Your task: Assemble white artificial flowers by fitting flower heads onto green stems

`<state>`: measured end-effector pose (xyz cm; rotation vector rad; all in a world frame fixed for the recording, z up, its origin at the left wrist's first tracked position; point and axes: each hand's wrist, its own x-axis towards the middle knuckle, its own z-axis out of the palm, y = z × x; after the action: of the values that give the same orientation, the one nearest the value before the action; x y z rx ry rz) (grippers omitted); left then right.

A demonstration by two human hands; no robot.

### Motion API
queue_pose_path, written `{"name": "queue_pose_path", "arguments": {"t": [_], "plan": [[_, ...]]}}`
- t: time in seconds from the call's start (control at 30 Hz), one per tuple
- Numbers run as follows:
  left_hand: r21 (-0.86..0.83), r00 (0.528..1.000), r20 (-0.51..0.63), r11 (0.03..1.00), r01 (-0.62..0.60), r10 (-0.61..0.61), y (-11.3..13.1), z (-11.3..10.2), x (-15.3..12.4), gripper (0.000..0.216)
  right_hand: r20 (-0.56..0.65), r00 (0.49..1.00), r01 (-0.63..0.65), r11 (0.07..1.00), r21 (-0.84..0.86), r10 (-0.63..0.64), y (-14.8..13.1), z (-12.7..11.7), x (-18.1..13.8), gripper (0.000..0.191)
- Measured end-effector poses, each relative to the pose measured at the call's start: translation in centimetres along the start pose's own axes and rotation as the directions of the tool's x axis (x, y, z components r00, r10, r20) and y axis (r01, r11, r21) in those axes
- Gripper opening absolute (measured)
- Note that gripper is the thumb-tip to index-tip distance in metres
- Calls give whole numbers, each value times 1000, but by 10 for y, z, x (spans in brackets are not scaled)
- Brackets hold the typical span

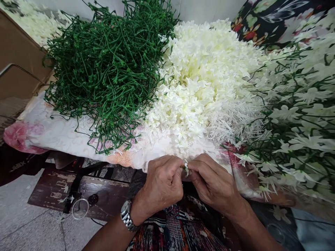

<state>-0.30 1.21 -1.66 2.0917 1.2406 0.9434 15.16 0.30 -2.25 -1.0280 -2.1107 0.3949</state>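
Small white-and-green flower piece (186, 168) between both hands (164, 181) (213, 181)

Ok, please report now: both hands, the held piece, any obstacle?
Left hand, right hand: both pinching small flower piece. Piece white and green, partly hidden. Green stems, white blossoms heaped beyond; nothing seen blocking hands.

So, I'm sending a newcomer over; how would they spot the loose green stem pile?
Find the pale flowered cloth. On its left half, beside the white blossom heap, sits the green stem pile: a dark tangle, almost without petals.
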Motion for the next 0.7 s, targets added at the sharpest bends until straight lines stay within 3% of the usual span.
{"name": "queue_pose_path", "arguments": {"t": [0.2,0.47,0.7], "plan": [[73,1000,7,997,4,-4,4,0,1,23,4,1000,4,999,-54,-4,1,1,-2,18],[-23,998,-1,998,66,-66,2,-2,2,20,-38,998,-47,999,-10,46,-1,0,-2,14],[29,999,-26,999,39,-39,4,0,0,22,-50,998,45,998,-51,-47,-1,1,-3,16]]}}
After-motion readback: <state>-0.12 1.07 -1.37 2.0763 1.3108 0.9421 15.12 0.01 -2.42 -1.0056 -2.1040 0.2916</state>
